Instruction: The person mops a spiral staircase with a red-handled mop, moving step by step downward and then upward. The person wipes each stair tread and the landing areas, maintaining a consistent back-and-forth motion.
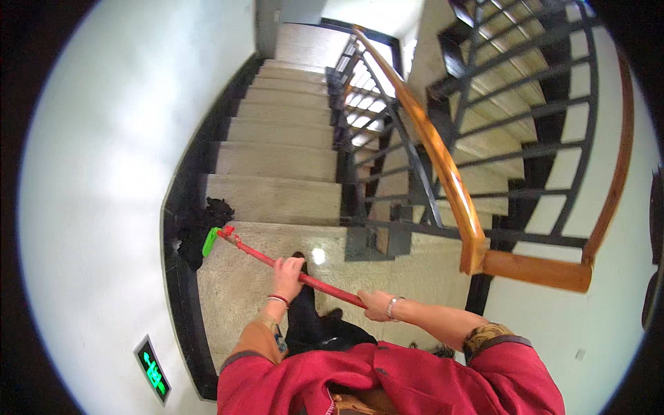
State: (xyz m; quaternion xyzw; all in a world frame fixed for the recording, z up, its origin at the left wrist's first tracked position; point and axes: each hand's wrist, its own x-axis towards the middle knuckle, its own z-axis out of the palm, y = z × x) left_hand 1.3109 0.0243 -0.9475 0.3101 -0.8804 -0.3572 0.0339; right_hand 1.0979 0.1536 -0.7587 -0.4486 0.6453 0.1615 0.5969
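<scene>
Both my hands grip the red pole (pixel 332 290) of a mop, which slants from the lower right up to the left. My left hand (pixel 288 277) is wrapped around its middle. Further up the pole, my right hand (pixel 376 305) holds it near its visible end. At the far end is a green plastic head (pixel 210 241) with a red fitting beside it. Dark mop strands (pixel 192 244) lie against the black skirting, across the landing's left edge and the top step.
Stone stairs (pixel 282 135) lead down ahead from the landing (pixel 249 280). A wooden handrail (pixel 436 140) on dark metal balusters runs along the right, with another flight (pixel 487 166) beyond it. The white wall (pixel 104 181) on the left carries a lit green exit sign (pixel 152 369).
</scene>
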